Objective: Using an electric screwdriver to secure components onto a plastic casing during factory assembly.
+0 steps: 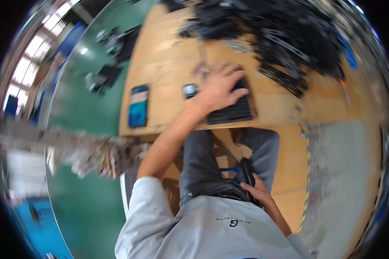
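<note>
My left hand (220,86) reaches palm down over the table, its thumb and fingers apart and somewhat blurred. Beneath and beside it lies a flat black ribbed part (230,113) near the table's front edge. Left of my wrist is a small dark object with a pale face (189,90). Something small and blurred lies by the fingertips; its kind is unclear. Down at my lap, my right hand (258,190) is closed around a long black part (247,170), which stands tilted against my thigh.
A phone (138,106) lies at the wooden table's (160,64) left. A large heap of black parts (294,36) covers the far right, with an orange-tipped tool (344,88) beside it. More dark parts (106,77) sit on the green surface (84,142) to the left.
</note>
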### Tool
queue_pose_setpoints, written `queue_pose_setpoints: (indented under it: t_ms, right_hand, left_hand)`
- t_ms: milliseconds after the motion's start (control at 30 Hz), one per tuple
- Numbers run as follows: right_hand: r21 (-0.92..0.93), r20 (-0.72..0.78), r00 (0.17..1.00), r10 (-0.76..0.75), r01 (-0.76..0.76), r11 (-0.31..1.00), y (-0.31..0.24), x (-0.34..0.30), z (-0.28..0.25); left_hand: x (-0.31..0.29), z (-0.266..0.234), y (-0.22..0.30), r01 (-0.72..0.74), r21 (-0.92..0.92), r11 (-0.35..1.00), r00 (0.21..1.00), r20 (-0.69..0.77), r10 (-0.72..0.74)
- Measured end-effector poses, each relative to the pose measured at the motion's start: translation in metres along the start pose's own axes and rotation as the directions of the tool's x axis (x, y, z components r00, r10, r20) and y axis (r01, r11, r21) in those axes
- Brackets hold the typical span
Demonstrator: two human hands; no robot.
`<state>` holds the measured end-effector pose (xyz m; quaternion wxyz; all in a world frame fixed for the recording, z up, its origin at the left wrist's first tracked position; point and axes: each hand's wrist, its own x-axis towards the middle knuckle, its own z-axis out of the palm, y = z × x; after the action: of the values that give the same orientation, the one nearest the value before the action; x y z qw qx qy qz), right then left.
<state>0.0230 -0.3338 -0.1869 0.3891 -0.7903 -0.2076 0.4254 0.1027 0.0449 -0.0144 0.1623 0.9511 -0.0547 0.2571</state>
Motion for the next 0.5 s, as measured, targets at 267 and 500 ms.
queue_pose_setpoints:
  t_ms: [267, 500]
  right_hand:
    - [0.270, 0.053, 0.984, 0.170, -0.178, 0.946, -0.012, -0.005, -0.004]
    - [0.221, 0.005, 0.990, 0.142, -0.139, 0.965, -0.010, -0.003, -0.006]
  left_hand:
    - [-0.023, -0.013, 0.025, -0.195, -0.136, 0.971, 0.979, -0.087, 0.184]
    - [-0.029, -0.017, 0.025, -0.200, -0.212, 0.957, 0.978, 0.019, 0.209]
